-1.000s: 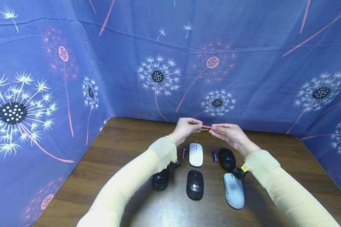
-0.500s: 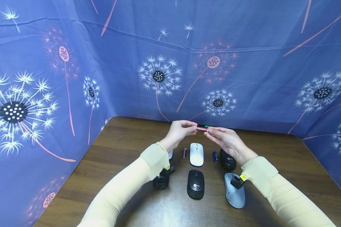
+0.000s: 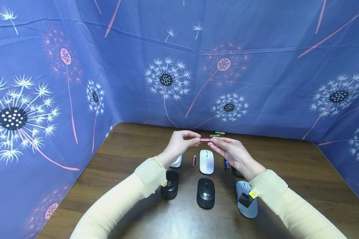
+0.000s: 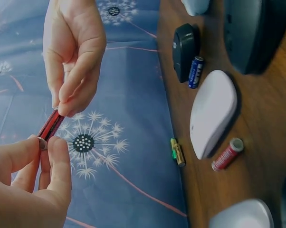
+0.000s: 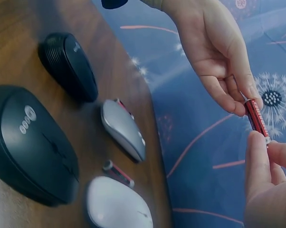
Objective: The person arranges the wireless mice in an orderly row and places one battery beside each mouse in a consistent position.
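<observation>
A red battery (image 3: pixel 206 140) is held level above the far part of the table, one end in each hand. My left hand (image 3: pixel 179 144) pinches its left end between thumb and fingers. The other end is pinched by my right hand (image 3: pixel 235 152). In the right wrist view the red battery (image 5: pixel 258 121) shows white lettering, and the fingertips cover both its ends. Below the hands, another red battery (image 3: pixel 193 161) lies left of a white mouse (image 3: pixel 206 162), and a blue battery (image 3: pixel 226 164) lies to its right. A green battery (image 3: pixel 219 132) and a gold one (image 3: pixel 214 135) lie by the back edge.
Black mice stand at front centre (image 3: pixel 205 196) and left (image 3: pixel 170 186). A silver mouse (image 3: pixel 177 161) is partly behind my left arm. My right wrist hides parts of a grey-blue mouse (image 3: pixel 248 210) and a black mouse (image 3: pixel 237 172). Patterned blue cloth (image 3: pixel 179 66) hangs behind the table.
Both hands have moved left and slightly nearer with the red battery between them. The green and gold batteries at the back have come into sight, as has more of the silver mouse.
</observation>
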The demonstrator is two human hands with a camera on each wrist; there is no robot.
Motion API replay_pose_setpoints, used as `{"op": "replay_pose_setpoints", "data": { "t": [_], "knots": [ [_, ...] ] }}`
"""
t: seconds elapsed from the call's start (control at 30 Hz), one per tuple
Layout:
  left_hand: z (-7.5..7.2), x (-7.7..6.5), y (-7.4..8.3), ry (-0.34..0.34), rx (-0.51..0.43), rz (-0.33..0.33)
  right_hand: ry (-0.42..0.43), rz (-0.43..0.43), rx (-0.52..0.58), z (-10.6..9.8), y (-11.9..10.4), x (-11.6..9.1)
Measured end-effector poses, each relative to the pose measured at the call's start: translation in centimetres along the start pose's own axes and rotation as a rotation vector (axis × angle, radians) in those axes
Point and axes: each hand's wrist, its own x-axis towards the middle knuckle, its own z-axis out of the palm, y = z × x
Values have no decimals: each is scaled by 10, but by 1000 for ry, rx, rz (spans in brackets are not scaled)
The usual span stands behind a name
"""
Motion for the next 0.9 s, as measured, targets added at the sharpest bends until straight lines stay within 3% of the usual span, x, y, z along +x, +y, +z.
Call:
{"op": "replay_pose_setpoints", "data": {
  "t": [0.63,0.9],
  "knots": [
    [-33,-48,-15,79,365,218,-78,59,5,30,32,-4],
    [-43,-67,-21,102,425,296,-115,84,-45,42,46,-1]
  ]
}}
